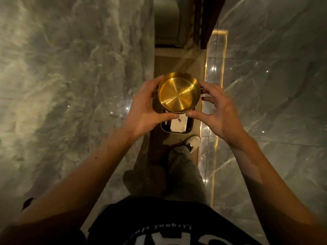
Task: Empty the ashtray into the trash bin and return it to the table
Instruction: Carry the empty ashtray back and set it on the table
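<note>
Both hands hold the gold ashtray (178, 93) by its rim over the trash bin (174, 126): the left hand (145, 105) closes on it from nine o'clock with the thumb under the near edge, and the right hand (215, 110) from three o'clock, fingers spread and curled to the rim. The flat shiny disc facing up looks like its underside, so the emptying step seems in hand, though that is a judgement. Next it needs turning upright and carrying to the table, which I cannot pick out for certain here.
</note>
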Available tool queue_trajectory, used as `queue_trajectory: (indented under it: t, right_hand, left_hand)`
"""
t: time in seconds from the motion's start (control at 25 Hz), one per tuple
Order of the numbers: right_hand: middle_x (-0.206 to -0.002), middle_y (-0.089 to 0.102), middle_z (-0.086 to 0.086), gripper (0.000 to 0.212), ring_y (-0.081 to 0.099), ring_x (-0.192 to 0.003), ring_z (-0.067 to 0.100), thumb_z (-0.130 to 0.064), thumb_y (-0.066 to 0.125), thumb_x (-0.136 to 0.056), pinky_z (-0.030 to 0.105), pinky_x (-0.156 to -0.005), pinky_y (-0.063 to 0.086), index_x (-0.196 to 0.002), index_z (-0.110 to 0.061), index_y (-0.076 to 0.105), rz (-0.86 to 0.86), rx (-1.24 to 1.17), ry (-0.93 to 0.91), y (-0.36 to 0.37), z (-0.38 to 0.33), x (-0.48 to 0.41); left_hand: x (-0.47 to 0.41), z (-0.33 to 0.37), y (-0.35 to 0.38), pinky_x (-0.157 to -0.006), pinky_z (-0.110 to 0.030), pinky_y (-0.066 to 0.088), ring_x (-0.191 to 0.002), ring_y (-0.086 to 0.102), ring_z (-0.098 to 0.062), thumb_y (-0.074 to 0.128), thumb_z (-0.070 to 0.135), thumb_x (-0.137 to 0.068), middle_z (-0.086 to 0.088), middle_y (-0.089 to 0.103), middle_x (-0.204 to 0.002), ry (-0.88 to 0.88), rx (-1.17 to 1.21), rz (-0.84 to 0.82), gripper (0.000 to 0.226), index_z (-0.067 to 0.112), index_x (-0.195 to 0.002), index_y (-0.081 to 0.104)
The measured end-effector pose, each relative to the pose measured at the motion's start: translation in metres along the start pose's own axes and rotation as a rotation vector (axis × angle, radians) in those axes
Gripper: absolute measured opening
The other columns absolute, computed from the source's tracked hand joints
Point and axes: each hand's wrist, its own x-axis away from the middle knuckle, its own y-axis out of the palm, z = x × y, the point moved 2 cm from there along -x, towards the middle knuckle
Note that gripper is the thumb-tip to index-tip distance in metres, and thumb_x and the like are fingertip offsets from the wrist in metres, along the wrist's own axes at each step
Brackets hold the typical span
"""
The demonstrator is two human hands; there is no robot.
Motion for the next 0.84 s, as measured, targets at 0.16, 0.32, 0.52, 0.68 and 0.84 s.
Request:
queue_trajectory:
  t: [0.16,0.32,0.52,0.68,0.84]
  right_hand:
    - [-0.137,0.053,0.006,0.086,0.055,-0.123,0.014,-0.027,0.086,-0.067,0.025,-0.102,0.049,-0.142,-0.012,0.046,-0.018,0.097,-0.093,0.049,-0.048,-0.009]
    - [-0.133,0.055,0.001,0.084,0.058,-0.117,0.012,-0.026,0.087,-0.065,0.029,-0.098,0.052,-0.139,-0.018,0.048,0.016,0.102,-0.080,0.114,-0.105,-0.011]
    - [-0.126,0.063,0.004,0.076,0.061,-0.116,0.013,-0.026,0.087,-0.065,0.039,-0.095,0.054,-0.133,-0.014,0.055,0.049,0.084,-0.114,0.206,-0.167,-0.011]
    - [-0.126,0.061,-0.001,0.075,0.060,-0.117,0.012,-0.026,0.087,-0.065,0.039,-0.096,0.054,-0.132,-0.018,0.055,0.032,0.062,-0.131,0.260,-0.201,-0.014]
    - [-0.125,0.056,-0.012,0.080,0.058,-0.120,0.010,-0.041,0.083,-0.062,0.037,-0.098,0.054,-0.134,-0.023,0.052,-0.012,0.077,-0.166,0.288,-0.220,-0.016]
  left_hand:
    - [0.023,-0.019,-0.059,-0.102,-0.041,0.048,-0.125,0.052,-0.017,0.088,0.041,-0.058,-0.001,0.050,-0.136,0.079,0.054,0.079,0.095,0.020,-0.139,0.043]
    - [0.051,-0.049,-0.131,-0.102,-0.019,0.045,-0.121,0.052,-0.010,0.084,0.050,-0.053,0.006,0.047,-0.132,0.096,0.084,0.112,0.099,0.021,-0.138,0.044]
    - [0.087,-0.097,-0.227,-0.104,-0.027,0.046,-0.121,0.052,-0.010,0.086,0.050,-0.052,-0.003,0.051,-0.134,0.117,0.095,0.142,0.102,0.014,-0.139,0.047]
    - [0.111,-0.120,-0.278,-0.105,-0.030,0.046,-0.123,0.050,-0.009,0.087,0.047,-0.053,-0.003,0.051,-0.135,0.106,0.117,0.173,0.101,0.016,-0.140,0.046]
    - [0.132,-0.133,-0.304,-0.104,-0.025,0.045,-0.123,0.049,-0.006,0.089,0.045,-0.053,0.001,0.050,-0.135,0.067,0.123,0.224,0.100,0.018,-0.140,0.046]
